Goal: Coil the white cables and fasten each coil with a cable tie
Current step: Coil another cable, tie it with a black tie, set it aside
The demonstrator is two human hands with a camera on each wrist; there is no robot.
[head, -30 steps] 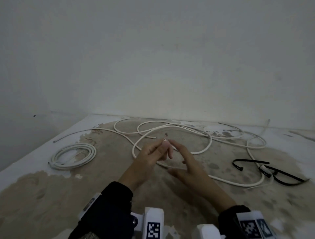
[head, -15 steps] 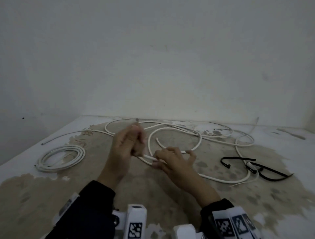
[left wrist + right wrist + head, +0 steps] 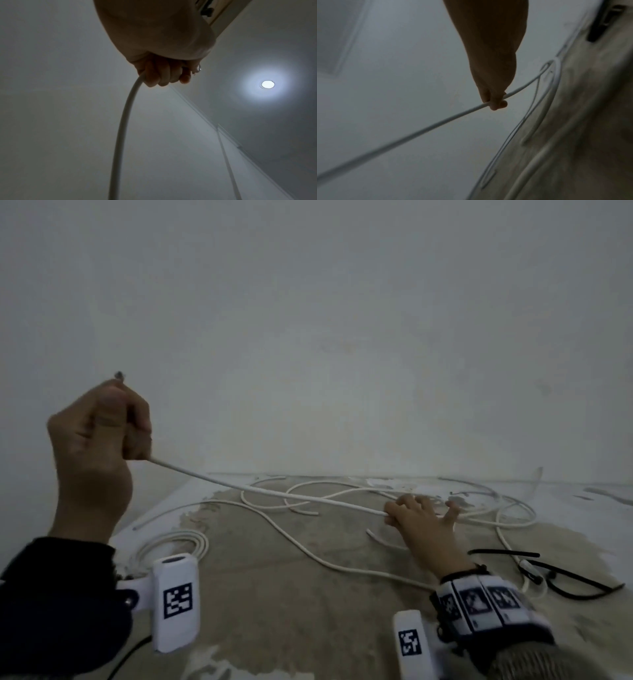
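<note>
The white cable [image 3: 267, 491] I'm working runs taut and nearly straight, its long axis slanting from high on my left down to the low right. My left hand [image 3: 96, 433] has its end in a closed grip, fingers curled round it, with the cable's tip [image 3: 119, 375] poking out above the fist; the left wrist view shows the cable dropping away below the knuckles. My right hand [image 3: 416, 515] holds the same cable further along, pinched between thumb and forefinger as the right wrist view shows, the other fingers spread just over the surface. So the stretch between my two grips is the length I have drawn out, and the rest of the cable lies beyond the right grip, in loose overlapping loops [image 3: 479, 508] on the table [image 3: 308, 594]. I judge the coming move turns on that: the slack is on the right hand's far side, so the right hand is the nearer one to feed it back toward the left to form a loop. A finished coil [image 3: 178, 542] lies below my left grip, and black cable ties [image 3: 565, 573] lie near my right wrist, untouched
</note>
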